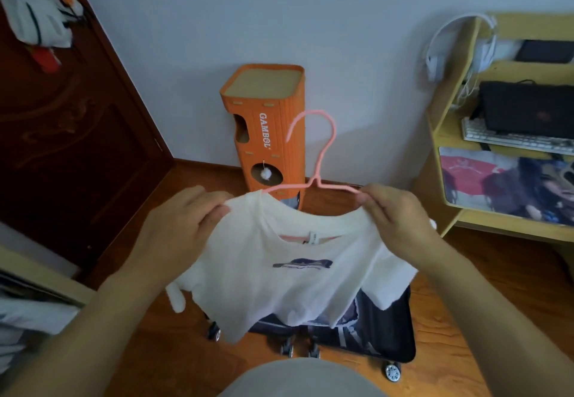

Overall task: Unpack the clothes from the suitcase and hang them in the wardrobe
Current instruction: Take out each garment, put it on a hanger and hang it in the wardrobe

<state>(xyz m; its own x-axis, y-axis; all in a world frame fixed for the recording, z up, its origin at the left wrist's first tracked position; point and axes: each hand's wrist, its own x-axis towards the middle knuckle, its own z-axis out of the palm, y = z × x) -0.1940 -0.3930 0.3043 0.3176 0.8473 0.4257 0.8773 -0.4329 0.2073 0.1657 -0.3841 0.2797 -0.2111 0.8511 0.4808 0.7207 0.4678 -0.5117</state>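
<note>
A: While both arms reach forward, what do the hands hold?

B: The left hand pinches the left shoulder of a white T-shirt, fingers curled into the cloth. The right hand grips the shirt's right shoulder together with the end of a pink hanger.

A: Is the hanger inside the shirt?

B: Partly. Its hook rises at twelve o'clock above the collar, its left arm slips under the fabric, and a strip of pink shows through the neck opening. The right arm is bare up to the fingers.

A: And the suitcase?

B: A dark suitcase lies open on the wooden floor directly beneath the shirt, at six o'clock from it, wheels toward the camera. The shirt's hem hides most of what is inside.

A: What else is around?

B: An orange cardboard tower marked GAMBOL stands against the wall at twelve o'clock. A dark wooden door sits at nine to ten o'clock, with white clothing hanging at its top. At two to three o'clock, a yellow bench carries a keyboard, and white headphones hang on its side.
</note>
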